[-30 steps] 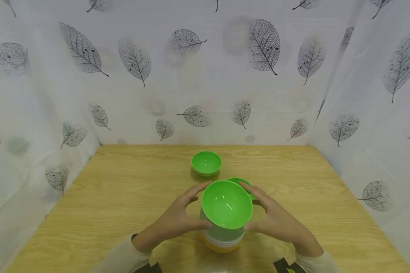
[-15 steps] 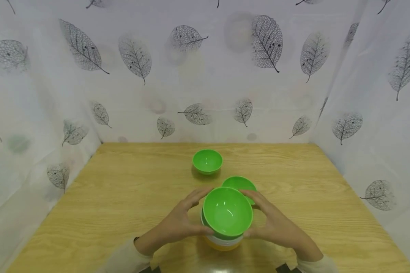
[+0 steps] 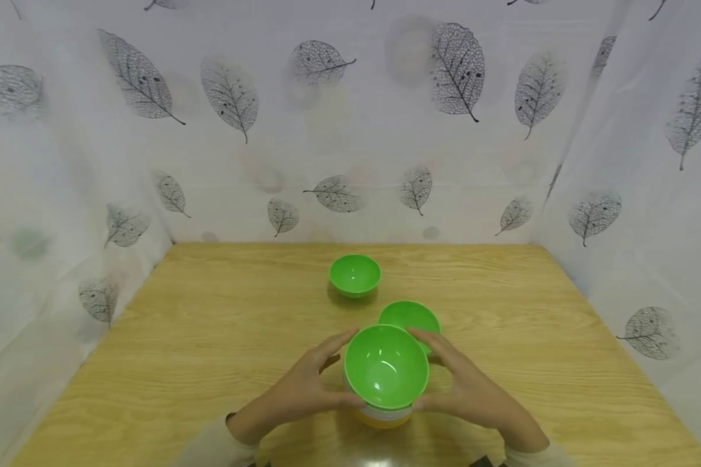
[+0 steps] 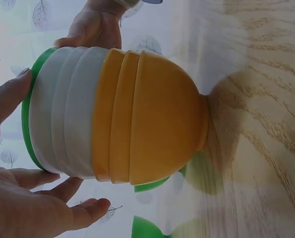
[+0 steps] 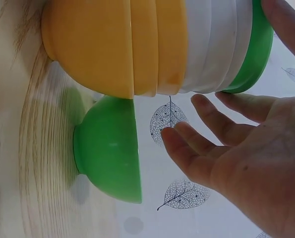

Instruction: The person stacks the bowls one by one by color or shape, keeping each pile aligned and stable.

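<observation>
A green bowl (image 3: 387,366) tops a nested stack near the table's front. Below it sit several white bowls (image 4: 65,114), and orange bowls (image 4: 162,119) form the base, resting on the wood. My left hand (image 3: 304,384) holds the green bowl's left side, thumb at the near rim and index finger at the far rim. On the opposite side my right hand (image 3: 473,392) grips the same rim in the same way. In the right wrist view, the other fingers (image 5: 179,144) of that hand spread beside the white bowls.
Just behind the stack stands another green bowl (image 3: 409,313), partly hidden by it. A third green bowl (image 3: 355,275) is farther back on the wooden table (image 3: 239,292). A leaf-patterned curtain (image 3: 350,117) closes off the back and both sides.
The held green bowl has come down and settled into the top of the stack, both hands lowering with it. More of the green bowl behind now shows.
</observation>
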The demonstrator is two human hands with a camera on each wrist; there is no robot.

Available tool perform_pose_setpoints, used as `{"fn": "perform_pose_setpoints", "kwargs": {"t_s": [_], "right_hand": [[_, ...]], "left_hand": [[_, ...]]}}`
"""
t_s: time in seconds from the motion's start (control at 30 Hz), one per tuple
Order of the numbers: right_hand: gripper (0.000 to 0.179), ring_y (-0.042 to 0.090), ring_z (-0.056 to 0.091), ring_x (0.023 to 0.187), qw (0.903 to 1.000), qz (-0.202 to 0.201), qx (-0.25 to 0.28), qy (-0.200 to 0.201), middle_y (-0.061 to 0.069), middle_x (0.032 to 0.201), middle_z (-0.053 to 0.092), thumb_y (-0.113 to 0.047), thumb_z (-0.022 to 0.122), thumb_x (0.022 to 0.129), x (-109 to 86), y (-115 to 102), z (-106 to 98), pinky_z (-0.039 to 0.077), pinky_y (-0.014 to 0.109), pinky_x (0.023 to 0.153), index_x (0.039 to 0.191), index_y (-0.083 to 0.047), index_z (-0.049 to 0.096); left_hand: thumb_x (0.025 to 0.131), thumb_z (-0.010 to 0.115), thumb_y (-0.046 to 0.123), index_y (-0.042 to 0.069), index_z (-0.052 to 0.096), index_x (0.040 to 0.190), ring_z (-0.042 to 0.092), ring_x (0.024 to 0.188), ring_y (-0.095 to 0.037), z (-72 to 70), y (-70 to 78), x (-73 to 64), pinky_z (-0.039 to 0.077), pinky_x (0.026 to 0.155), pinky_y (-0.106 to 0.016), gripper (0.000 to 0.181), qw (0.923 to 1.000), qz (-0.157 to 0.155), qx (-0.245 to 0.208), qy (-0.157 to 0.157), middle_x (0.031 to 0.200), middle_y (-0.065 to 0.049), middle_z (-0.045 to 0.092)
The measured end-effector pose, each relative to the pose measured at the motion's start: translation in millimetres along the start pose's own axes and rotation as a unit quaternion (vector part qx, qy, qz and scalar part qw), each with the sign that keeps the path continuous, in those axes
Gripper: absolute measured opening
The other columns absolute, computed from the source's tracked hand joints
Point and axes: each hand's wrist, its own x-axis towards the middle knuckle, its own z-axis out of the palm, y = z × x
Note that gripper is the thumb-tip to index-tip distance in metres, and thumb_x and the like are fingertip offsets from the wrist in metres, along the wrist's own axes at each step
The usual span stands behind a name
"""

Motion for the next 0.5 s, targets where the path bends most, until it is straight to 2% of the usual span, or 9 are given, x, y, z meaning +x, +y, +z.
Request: {"fn": "perform_pose_setpoints", "kwargs": {"t_s": [0.27, 0.37, 0.5], "right_hand": [[0.095, 0.015, 0.043, 0.129, 1.0000, -0.001, 0.001, 0.002, 0.002, 0.147, 0.041, -0.023, 0.084, 0.071, -0.4, -0.2, 0.2, 0.050, 0.040, 0.093, 0.150, -0.021, 0.030], [0.095, 0.015, 0.044, 0.128, 1.0000, 0.003, 0.003, 0.002, 0.001, 0.147, 0.041, -0.024, 0.084, 0.072, -1.0, -0.3, 0.6, 0.050, 0.040, 0.091, 0.150, -0.021, 0.030], [0.094, 0.014, 0.045, 0.125, 0.9999, 0.014, 0.006, 0.001, 0.001, 0.147, 0.041, -0.025, 0.083, 0.073, -1.9, -0.5, 1.7, 0.050, 0.041, 0.090, 0.150, -0.022, 0.030]], "left_hand": [[0.076, 0.082, 0.024, 0.017, 0.031, 0.150, 0.027, 0.141, -0.031, 1.5, 0.0, 0.2, 0.033, 0.109, -0.056, 0.090, 0.9996, 0.005, -0.026, 0.000, 0.153, -0.006, 0.033], [0.075, 0.083, 0.023, 0.022, 0.033, 0.149, 0.028, 0.141, -0.027, 2.0, 1.5, 0.0, 0.036, 0.108, -0.053, 0.089, 0.9994, -0.002, -0.036, 0.001, 0.152, -0.002, 0.034], [0.074, 0.083, 0.022, 0.020, 0.034, 0.148, 0.030, 0.140, -0.023, 2.2, 3.3, -0.3, 0.038, 0.107, -0.049, 0.089, 0.9989, -0.008, -0.045, 0.003, 0.151, 0.003, 0.034]]}}
